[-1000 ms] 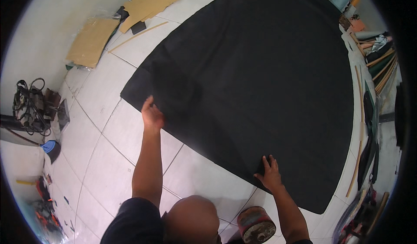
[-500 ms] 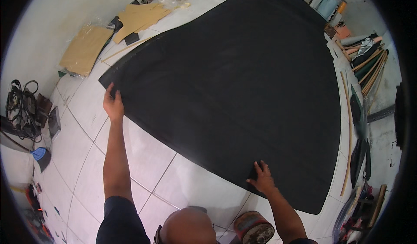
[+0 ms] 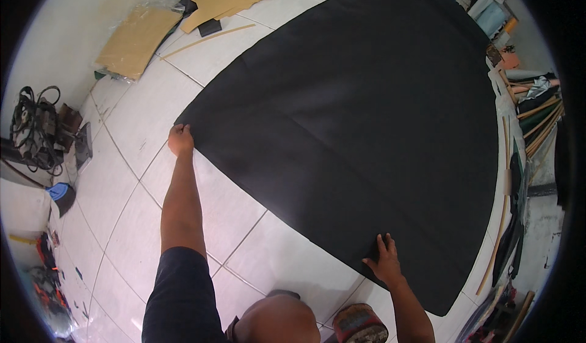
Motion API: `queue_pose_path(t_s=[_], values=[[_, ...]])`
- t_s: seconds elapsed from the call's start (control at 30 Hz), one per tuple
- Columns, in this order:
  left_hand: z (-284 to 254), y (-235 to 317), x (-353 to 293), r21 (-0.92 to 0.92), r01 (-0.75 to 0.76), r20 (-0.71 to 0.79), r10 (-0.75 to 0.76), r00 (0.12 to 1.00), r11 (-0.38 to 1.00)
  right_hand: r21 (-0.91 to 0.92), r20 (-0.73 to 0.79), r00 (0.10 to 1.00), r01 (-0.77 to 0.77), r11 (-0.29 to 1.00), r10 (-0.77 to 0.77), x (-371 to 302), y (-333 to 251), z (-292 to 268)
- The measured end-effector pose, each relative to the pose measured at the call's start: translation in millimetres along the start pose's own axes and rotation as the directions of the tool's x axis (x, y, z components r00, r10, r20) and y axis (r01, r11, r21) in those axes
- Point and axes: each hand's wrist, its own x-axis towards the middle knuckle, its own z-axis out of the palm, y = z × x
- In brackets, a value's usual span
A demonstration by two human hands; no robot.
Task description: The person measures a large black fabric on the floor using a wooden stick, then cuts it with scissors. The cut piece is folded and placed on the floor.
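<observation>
A large black sheet of cloth or leather-like material (image 3: 342, 129) lies spread over the tiled floor in front of me. At its left corner, my left hand (image 3: 180, 140) is closed, with the sheet's edge pinched between fingers and thumb. My right hand (image 3: 384, 262) rests flat near the sheet's close edge, toward the right corner, with fingers spread. A faint crease runs slantwise across the middle of the sheet.
A thin wooden strip (image 3: 210, 39) and tan sheets (image 3: 137, 41) lie beyond the left corner. Cables (image 3: 33, 123) and a blue-topped brush (image 3: 60, 196) are at far left. Rolled materials and sticks (image 3: 543, 123) line the right wall. A round rusty tin (image 3: 360, 324) stands beside me.
My left hand has closed on the sheet's corner and drawn it rightward and nearer, so the wooden strip shows whole. My right hand stays flat on the sheet. The view has shifted slightly.
</observation>
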Motion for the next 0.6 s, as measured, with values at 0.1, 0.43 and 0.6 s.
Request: queue_pose_path(t_s=[0.1,0.43,0.6], values=[[-2,-8,11,0.032,0.041,-0.046,-0.039,0.998,0.999,0.000,0.010,1.000,0.009,1.000,-0.009,2,-1,-2],[-15,19,-4,0.130,0.022,-0.053,-0.015,0.998,0.991,0.004,0.005,1.000,0.004,1.000,-0.004,0,-2,-4],[-10,42,-36,0.192,-0.542,0.095,0.534,0.840,0.818,-0.029,-0.017,0.999,0.051,0.998,-0.051,1,2,0]])
